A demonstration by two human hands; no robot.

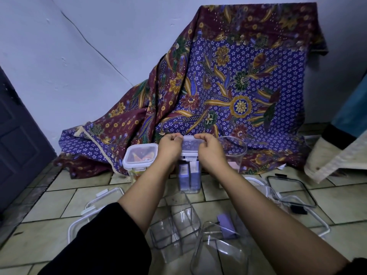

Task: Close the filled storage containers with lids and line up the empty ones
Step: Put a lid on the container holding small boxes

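A tall clear container (pixel 189 179) holding purple packets stands on the tiled floor in the middle. Its clear lid (pixel 190 144) with white clips lies on top. My left hand (pixel 169 147) grips the lid's left side and my right hand (pixel 210 150) grips its right side, fingers curled over the far edge. To the left stands a lidded container (pixel 140 155) with orange contents. An open clear container (pixel 235 150) stands to the right. Two empty clear containers (pixel 176 225) (pixel 220 249) lie near me between my arms.
Loose lids lie on the floor at the left (pixel 93 211) and at the right (pixel 309 215), one black-rimmed (pixel 290 192). A purple packet (pixel 226 225) lies by the empty containers. A patterned cloth (pixel 228 92) drapes behind. A dark door (pixel 17 139) is at the left.
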